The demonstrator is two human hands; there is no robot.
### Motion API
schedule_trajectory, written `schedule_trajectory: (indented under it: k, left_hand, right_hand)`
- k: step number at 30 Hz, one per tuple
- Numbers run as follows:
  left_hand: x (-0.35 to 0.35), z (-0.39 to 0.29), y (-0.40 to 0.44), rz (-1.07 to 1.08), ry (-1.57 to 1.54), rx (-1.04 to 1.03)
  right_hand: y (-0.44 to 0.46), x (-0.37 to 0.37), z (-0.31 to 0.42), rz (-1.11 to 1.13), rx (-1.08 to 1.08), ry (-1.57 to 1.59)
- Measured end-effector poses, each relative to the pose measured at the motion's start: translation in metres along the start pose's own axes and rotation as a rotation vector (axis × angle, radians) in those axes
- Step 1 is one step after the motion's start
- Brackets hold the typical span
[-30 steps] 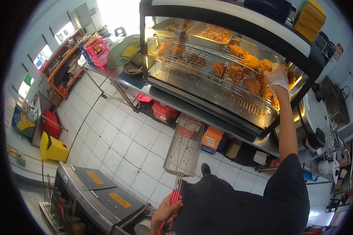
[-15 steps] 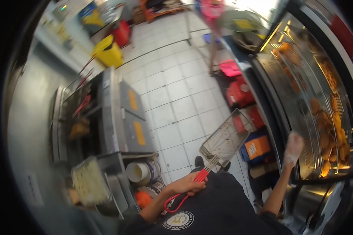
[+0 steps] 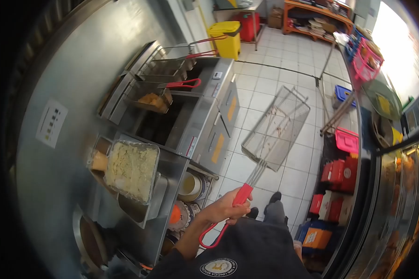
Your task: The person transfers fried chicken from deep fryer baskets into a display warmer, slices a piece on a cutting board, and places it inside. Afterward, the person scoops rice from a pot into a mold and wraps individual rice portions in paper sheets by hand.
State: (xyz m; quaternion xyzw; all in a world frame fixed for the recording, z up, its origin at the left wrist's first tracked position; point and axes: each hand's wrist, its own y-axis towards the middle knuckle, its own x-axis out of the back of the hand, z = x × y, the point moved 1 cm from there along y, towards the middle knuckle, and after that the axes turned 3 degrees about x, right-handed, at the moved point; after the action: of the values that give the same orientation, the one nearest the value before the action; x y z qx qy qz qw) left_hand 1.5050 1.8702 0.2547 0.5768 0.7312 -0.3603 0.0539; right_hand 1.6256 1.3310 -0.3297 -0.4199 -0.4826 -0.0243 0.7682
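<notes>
Because the wire shank (image 3: 256, 174) is long, the mesh of the basket (image 3: 291, 142) sits well ahead of the grip, right of centre in the frame. From where I stand: it is held out over the floor tiles (image 3: 246, 123), in the aisle between fryer (image 3: 205, 104) and case (image 3: 395, 200). Left hand (image 3: 226, 207) wrapped round the red handle (image 3: 243, 195); the loop at its end hangs below the wrist, near the shirt (image 3: 251, 246). Reason, probably: the coated grip spares the skin from hot wire, and the reach keeps the mesh off the legs. Mouth faces up; crumbs (image 3: 275, 111) visible inside.

Right hand (image 3: 297, 249): only a sliver shows past the shirt, at the lower edge; cannot tell whether it is empty, curled or gripping. Nearest thing in view: the orange box (image 3: 315, 238).

Upper left: second basket (image 3: 166, 101) over the fryer, fried food (image 3: 150, 99) in it, its own red handle pointing aisleward, presumably for easy reach. Left of centre: tray (image 3: 146, 200) of pale, crumbly stuff beside the fryer; a handy spot, I judge. Yellow bin (image 3: 226, 35), upper centre, stands beyond the fryer.
</notes>
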Motion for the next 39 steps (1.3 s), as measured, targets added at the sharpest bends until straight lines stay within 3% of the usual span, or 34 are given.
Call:
schedule_trajectory:
  k: [3,6,10,13,18,21,22,23,24,25,26,28,29,30,32,35,39]
  left_hand:
    - [0.0,-0.038,-0.003,-0.082,-0.002,-0.116]
    - [-0.003,-0.073,-0.018,-0.137,-0.02,-0.251]
    - [-0.015,-0.086,-0.033,-0.21,-0.245,-0.548]
    - [-0.023,-0.102,-0.032,-0.228,-0.45,-0.815]
    - [-0.014,-0.145,-0.028,-0.17,-0.464,-1.158]
    - [0.01,-0.171,-0.025,-0.597,-0.32,-1.2]
    - [0.02,-0.183,-0.023,-0.816,-0.265,-1.131]
    - [0.035,-0.189,-0.021,-0.906,-0.25,-1.105]
    - [0.056,-0.196,-0.018,-0.992,-0.234,-1.082]
    - [0.079,-0.203,-0.016,-1.073,-0.217,-1.061]
    - [0.101,-0.206,-0.016,-1.127,-0.251,-1.048]
    - [0.149,-0.214,-0.021,-1.116,-0.324,-1.08]
    - [0.169,-0.209,-0.024,-1.123,-0.378,-1.087]
    - [0.191,-0.207,-0.027,-1.075,-0.426,-1.115]
    - [0.234,-0.207,-0.031,-0.964,-0.516,-1.17]
    - [0.285,-0.213,-0.023,-0.897,-0.686,-1.241]
    - [0.31,-0.225,-0.015,-0.794,-0.845,-1.439]
  right_hand:
    - [0.01,0.084,0.008,0.164,-0.102,0.213]
    - [0.075,0.159,-0.004,0.216,-0.064,0.232]
    - [0.208,0.28,-0.037,0.214,0.036,0.187]
    - [0.338,0.394,-0.045,0.089,0.083,0.211]
    - [0.468,0.581,-0.011,-0.147,0.016,0.801]
    - [0.462,0.652,0.046,-0.271,-0.048,1.3]
    - [0.504,0.625,0.027,-0.23,0.236,0.868]
    - [0.552,0.594,0.002,-0.35,0.499,0.245]
    - [0.596,0.565,-0.021,-0.554,0.704,-0.152]
    - [0.564,0.574,0.011,-0.141,0.405,-0.228]
    - [0.563,0.548,0.008,-0.171,0.542,-0.426]
    - [0.582,0.435,-0.035,0.051,0.524,0.61]
    - [0.559,0.427,-0.025,0.123,0.599,-0.334]
    - [0.538,0.41,-0.026,0.104,0.755,-0.518]
    - [0.503,0.407,-0.034,0.108,0.821,-0.531]
    - [0.477,0.453,0.034,0.282,0.462,-0.274]
    - [0.498,0.507,0.108,0.303,0.331,-0.135]
